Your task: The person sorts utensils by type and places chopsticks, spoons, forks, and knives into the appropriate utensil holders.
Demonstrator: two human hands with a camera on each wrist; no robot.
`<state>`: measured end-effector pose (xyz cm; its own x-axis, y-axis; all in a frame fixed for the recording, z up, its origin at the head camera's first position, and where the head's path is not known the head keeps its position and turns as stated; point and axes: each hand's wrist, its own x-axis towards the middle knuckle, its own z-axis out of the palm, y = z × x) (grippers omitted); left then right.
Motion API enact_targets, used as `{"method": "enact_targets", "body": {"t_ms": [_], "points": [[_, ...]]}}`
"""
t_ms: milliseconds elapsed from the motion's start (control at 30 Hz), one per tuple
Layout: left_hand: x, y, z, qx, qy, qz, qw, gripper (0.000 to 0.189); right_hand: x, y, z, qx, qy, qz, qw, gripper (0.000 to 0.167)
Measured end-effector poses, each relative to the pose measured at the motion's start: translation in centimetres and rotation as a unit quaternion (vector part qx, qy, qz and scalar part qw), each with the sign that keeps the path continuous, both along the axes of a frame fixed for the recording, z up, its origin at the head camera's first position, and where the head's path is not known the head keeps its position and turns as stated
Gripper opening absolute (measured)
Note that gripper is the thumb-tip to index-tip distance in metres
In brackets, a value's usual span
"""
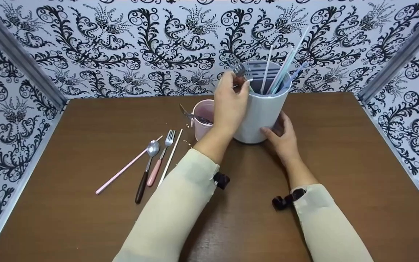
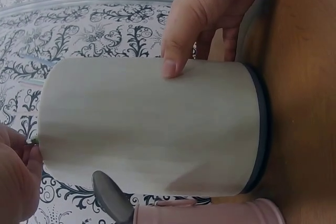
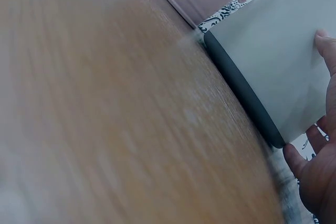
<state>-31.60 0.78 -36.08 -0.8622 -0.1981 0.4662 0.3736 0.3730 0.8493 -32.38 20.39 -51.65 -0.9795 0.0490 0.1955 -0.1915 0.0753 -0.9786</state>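
Observation:
A tall white utensil holder (image 1: 258, 116) with a dark base stands at the back of the table. Several thin sticks (image 1: 286, 69) in white and pale blue rise from its mouth. My left hand (image 1: 231, 103) is at its left rim, where thumb and fingers pinch silver forks (image 1: 235, 65) with the tines up; their handles are mostly hidden. Low on the right side, my right hand (image 1: 284, 140) holds the utensil holder, thumb on the front and other fingers behind. Beside it, partly behind my left forearm, is a pink cup (image 1: 199, 131) with a spoon (image 2: 110, 195) leaning out.
Left of the cup lie a pink stick (image 1: 122, 173), a dark-handled spoon (image 1: 152, 149), a pink-handled fork (image 1: 155, 173) and a white stick (image 1: 171, 156). Small crumbs (image 1: 187, 142) dot the wooden table (image 1: 86, 127). Patterned walls (image 1: 180, 43) close off the back and sides.

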Motion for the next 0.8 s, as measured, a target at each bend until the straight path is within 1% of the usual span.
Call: {"method": "enact_targets", "body": {"t_ms": [200, 367, 433, 533, 633, 800], "points": [[-0.31, -0.38, 0.30, -0.029, -0.036, -0.004, 0.9989, 0.015, 0.00, 0.09, -0.04, 0.006, -0.001, 0.001, 1.0000, 0.088], [-0.41, -0.61, 0.38, -0.059, -0.045, -0.001, 0.9972, 0.015, -0.15, 0.03, -0.19, -0.001, 0.005, 0.002, 1.0000, 0.087], [-0.42, -0.66, 0.46, -0.068, -0.045, -0.005, 0.9966, 0.014, -0.18, 0.00, -0.21, -0.003, 0.008, 0.000, 1.0000, 0.087], [-0.31, -0.71, 0.59, -0.060, -0.046, -0.018, 0.9970, 0.013, -0.12, -0.05, -0.17, 0.000, 0.008, -0.001, 1.0000, 0.086], [-0.17, -0.72, 0.54, -0.039, -0.049, -0.028, 0.9976, 0.014, -0.07, -0.10, -0.17, -0.001, 0.007, 0.000, 1.0000, 0.086], [0.08, -0.78, 0.38, -0.022, -0.050, -0.032, 0.9980, 0.014, -0.04, -0.11, -0.22, -0.008, 0.007, 0.003, 0.9999, 0.085]]}}
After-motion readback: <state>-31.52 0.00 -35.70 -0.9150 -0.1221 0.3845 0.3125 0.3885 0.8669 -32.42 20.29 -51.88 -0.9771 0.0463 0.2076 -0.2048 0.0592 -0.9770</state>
